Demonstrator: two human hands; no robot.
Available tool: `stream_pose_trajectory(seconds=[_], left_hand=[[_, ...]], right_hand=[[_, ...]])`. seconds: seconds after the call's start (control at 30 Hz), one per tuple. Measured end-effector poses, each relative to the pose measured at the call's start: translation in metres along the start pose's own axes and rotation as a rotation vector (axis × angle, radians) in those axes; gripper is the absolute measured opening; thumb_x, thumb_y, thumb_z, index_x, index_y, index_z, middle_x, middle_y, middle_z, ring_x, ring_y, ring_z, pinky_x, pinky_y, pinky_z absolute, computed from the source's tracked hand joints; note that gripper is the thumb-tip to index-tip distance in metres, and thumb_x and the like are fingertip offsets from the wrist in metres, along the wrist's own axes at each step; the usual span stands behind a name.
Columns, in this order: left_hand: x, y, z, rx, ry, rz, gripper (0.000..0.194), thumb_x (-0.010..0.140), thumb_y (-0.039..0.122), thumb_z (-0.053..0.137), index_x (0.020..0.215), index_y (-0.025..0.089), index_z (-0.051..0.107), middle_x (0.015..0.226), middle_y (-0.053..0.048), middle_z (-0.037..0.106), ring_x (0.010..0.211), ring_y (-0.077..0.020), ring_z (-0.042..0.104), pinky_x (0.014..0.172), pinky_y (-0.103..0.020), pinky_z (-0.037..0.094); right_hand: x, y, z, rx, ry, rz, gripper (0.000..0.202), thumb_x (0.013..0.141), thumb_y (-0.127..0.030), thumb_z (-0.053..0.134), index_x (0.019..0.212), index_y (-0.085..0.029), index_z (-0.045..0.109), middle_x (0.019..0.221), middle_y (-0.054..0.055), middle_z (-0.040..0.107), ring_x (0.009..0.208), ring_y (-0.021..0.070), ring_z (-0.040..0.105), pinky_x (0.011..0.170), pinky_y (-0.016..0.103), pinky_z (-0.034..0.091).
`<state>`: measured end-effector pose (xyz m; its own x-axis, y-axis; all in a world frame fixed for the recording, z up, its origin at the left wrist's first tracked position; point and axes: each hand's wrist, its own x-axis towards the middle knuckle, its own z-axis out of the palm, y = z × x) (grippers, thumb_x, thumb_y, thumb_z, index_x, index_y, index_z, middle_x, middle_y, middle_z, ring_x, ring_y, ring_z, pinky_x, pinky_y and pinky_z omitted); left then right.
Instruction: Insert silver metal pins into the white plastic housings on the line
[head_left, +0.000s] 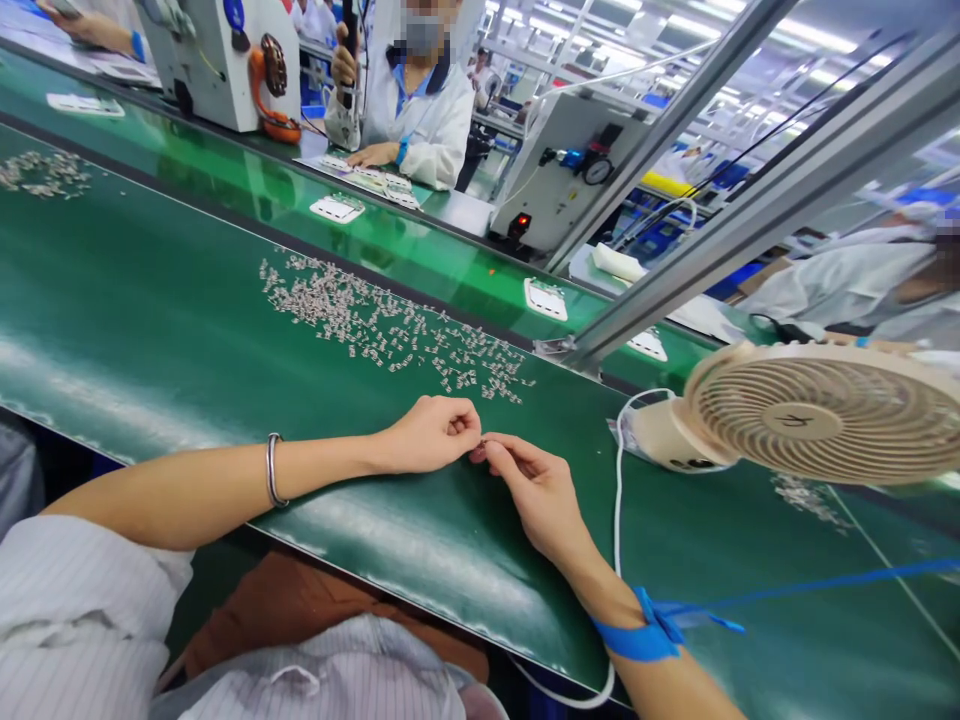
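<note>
My left hand [429, 434] is closed in a pinch just above the green tabletop [187, 330]. Its fingertips meet those of my right hand [534, 490], which is pinched as well. Between them is a tiny dark piece, mostly covered by the fingers and too small to make out. Beyond my hands lies a wide scatter of small metallic parts [330, 305], densest toward its left end. A metal bangle circles my left wrist, and a blue wrist strap [645, 630] with a cord is on my right one.
A beige fan [810, 420] stands at the right, its white cable running beside my right arm. A metal post [675, 215] rises beyond it. White panels [546, 298] lie on the green strip behind. Across it, a co-worker [427, 110] sits between machines. More small parts [45, 175] lie far left.
</note>
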<state>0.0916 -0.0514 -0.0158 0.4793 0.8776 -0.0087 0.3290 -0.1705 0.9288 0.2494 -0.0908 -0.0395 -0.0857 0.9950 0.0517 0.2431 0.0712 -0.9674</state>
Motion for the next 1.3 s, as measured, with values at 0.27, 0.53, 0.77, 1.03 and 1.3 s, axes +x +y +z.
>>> stream_pose_trajectory(seconds=[0.27,0.53,0.77,1.03,1.3], left_hand=[[0.000,0.001,0.001,-0.107,0.020,-0.059,0.009,0.073,0.017,0.053,0.065,0.017,0.056,0.055,0.005,0.052,0.053,-0.0075,0.045,0.051,-0.021,0.035],[0.001,0.002,0.001,-0.149,-0.027,-0.072,0.001,0.072,0.017,0.056,0.072,0.017,0.055,0.062,0.003,0.060,0.060,-0.0086,0.054,0.060,-0.022,0.044],[0.001,0.003,0.001,-0.032,-0.014,-0.064,0.005,0.072,0.016,0.055,0.068,0.018,0.058,0.059,0.004,0.059,0.056,-0.0086,0.051,0.057,-0.022,0.040],[0.001,0.003,-0.002,0.083,0.080,-0.064,0.010,0.074,0.019,0.053,0.065,0.018,0.057,0.056,0.004,0.054,0.055,-0.0093,0.049,0.055,-0.023,0.038],[0.001,0.004,-0.005,0.242,0.097,-0.049,0.013,0.076,0.022,0.053,0.064,0.018,0.055,0.058,0.004,0.056,0.056,-0.0095,0.051,0.056,-0.022,0.039]], right_hand=[[0.000,0.000,0.001,0.000,0.033,0.010,0.026,0.073,-0.042,0.063,0.073,-0.017,0.068,0.064,0.002,0.065,0.060,0.0131,0.056,0.058,0.025,0.045],[0.001,0.002,0.001,-0.001,0.031,-0.014,0.026,0.075,-0.043,0.060,0.074,-0.017,0.067,0.068,0.003,0.066,0.064,0.0138,0.056,0.061,0.026,0.044],[0.000,0.000,0.000,0.025,0.029,-0.041,0.020,0.075,-0.036,0.061,0.071,-0.018,0.066,0.067,0.002,0.065,0.064,0.0128,0.055,0.061,0.025,0.043],[-0.001,0.002,0.001,-0.096,0.106,-0.112,0.020,0.078,-0.035,0.057,0.073,-0.017,0.065,0.064,0.001,0.062,0.058,0.0116,0.053,0.055,0.023,0.042],[0.022,0.020,-0.024,-0.229,0.396,-0.058,0.026,0.071,-0.041,0.058,0.071,-0.016,0.066,0.063,0.001,0.062,0.055,0.0119,0.051,0.056,0.025,0.042]])
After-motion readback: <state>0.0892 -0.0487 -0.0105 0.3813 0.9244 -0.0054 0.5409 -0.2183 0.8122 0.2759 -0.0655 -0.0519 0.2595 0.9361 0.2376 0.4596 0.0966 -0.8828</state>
